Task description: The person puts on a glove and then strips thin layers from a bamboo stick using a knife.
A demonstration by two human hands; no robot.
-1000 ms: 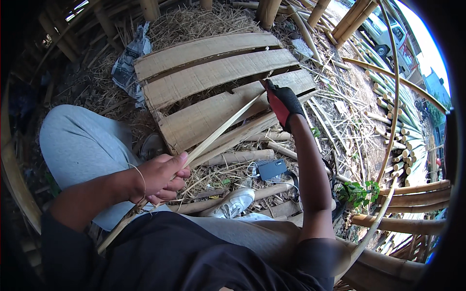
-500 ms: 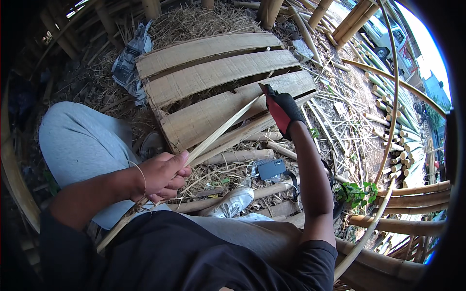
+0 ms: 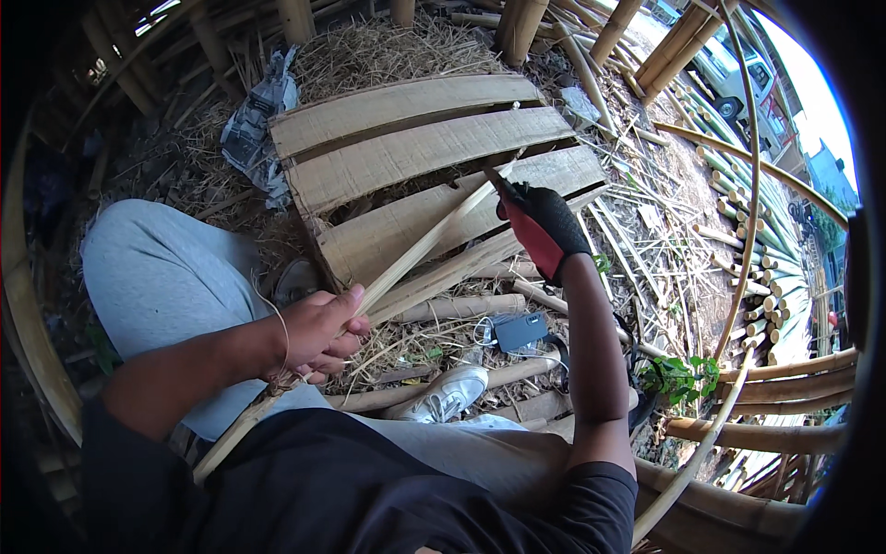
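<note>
My bare left hand is closed around a long pale bamboo strip, whose rear end runs back beneath my forearm toward my lap. The strip slants up and away to the right, over a low slatted bench. At its far part, my right hand, in a red and black glove, is closed on a knife. Only the dark blade shows, lying against or right beside the strip; the glove hides the handle. A thin tip of the strip sticks out past the blade.
The slatted bench stands before me, with crumpled printed sheets at its left. A phone with a white cable lies near my shoe. Bamboo poles are stacked at right, and a curved bamboo length arches nearby.
The knife has shifted slightly back along the strip toward my left hand, so the strip's tip now shows beyond the blade. My left hand keeps its grip. The whole view has shifted a little.
</note>
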